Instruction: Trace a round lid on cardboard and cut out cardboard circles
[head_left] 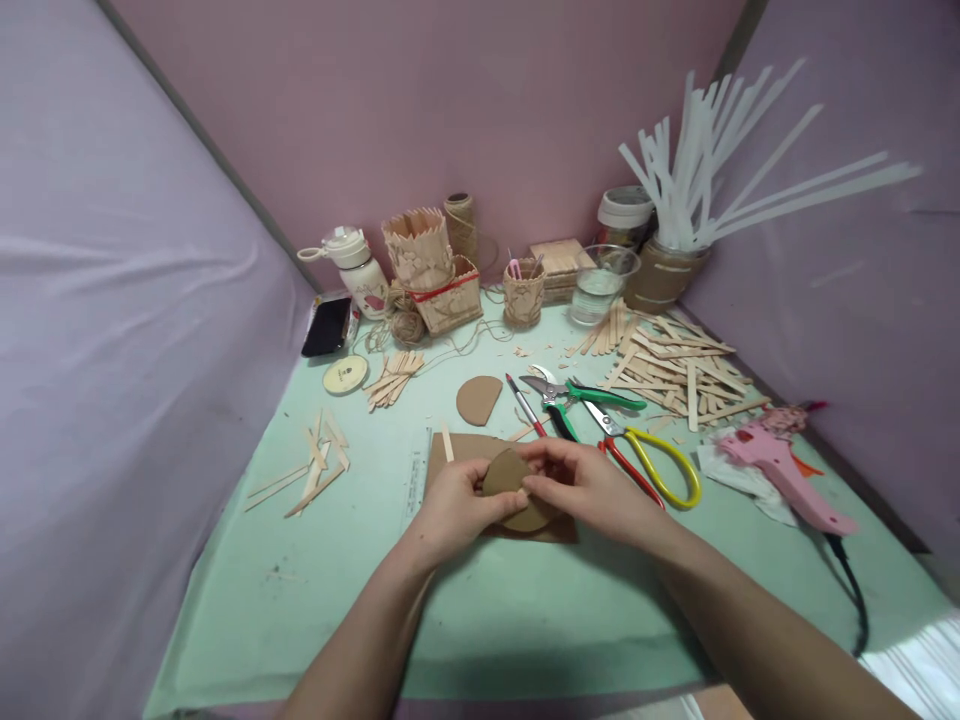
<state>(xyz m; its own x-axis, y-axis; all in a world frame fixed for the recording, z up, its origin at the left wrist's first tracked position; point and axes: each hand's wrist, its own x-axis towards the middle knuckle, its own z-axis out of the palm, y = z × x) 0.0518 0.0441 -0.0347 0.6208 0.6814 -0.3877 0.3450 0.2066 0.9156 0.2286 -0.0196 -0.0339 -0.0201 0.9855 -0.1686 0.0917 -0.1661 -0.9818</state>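
A rounded brown cardboard piece [517, 505] is held between both hands above a flat brown cardboard sheet [457, 450]. My left hand [457, 505] grips its left side, thumb on top. My right hand [577, 485] pinches the upper right side with thumb and fingers. Another rounded cardboard piece with one straight edge [478, 400] lies behind the sheet. A clear ruler [414, 480] lies along the sheet's left edge, and a narrow wooden stick [448, 443] rests on its back edge. The fingertips under the held piece are partly hidden.
Green pruners [562, 392], yellow-and-red-handled scissors [611, 428] and a red pen [527, 405] lie behind my right hand. A pink glue gun [787, 475] is at right, near a stick pile [667, 365]. Stick containers [420, 250], a bottle [360, 275] and a water cup [596, 295] stand behind.
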